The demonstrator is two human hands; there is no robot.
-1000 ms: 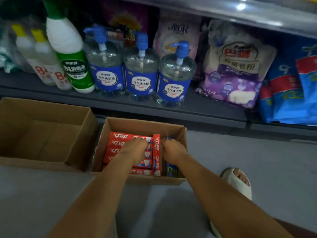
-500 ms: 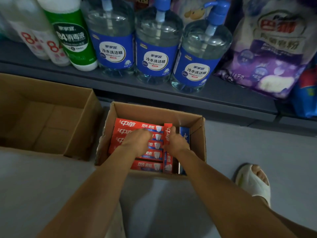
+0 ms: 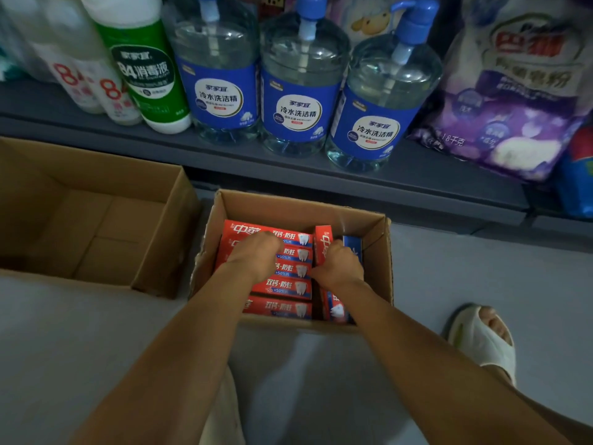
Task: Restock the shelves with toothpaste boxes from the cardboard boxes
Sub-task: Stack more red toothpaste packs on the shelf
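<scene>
Two open cardboard boxes on the grey floor (image 3: 96, 348) below the bottom shelf (image 3: 288, 175): an empty cardboard box (image 3: 96, 220) at left, a smaller toothpaste-filled cardboard box (image 3: 378, 261) just beside it. Five red toothpaste boxes (image 3: 288, 285) showing in a flat stack on that box's left side; one red upright toothpaste box (image 3: 322, 242) standing on edge to their right; one blue box (image 3: 352, 248) against the right wall. Left hand (image 3: 253, 255) resting knuckles-up on the flat stack, fingers curled under and hidden, so impossible to say whether gripping anything. Right hand (image 3: 340, 268) curled around the upright toothpaste box, between it and the blue one. On the shelf: three pump bottles of dish detergent (image 3: 301, 101), one green-and-white disinfectant bottle (image 3: 144, 69), two smaller white bottles (image 3: 96, 88), one purple bag (image 3: 513, 91). One foot in a pale slipper (image 3: 481, 342) at right.
</scene>
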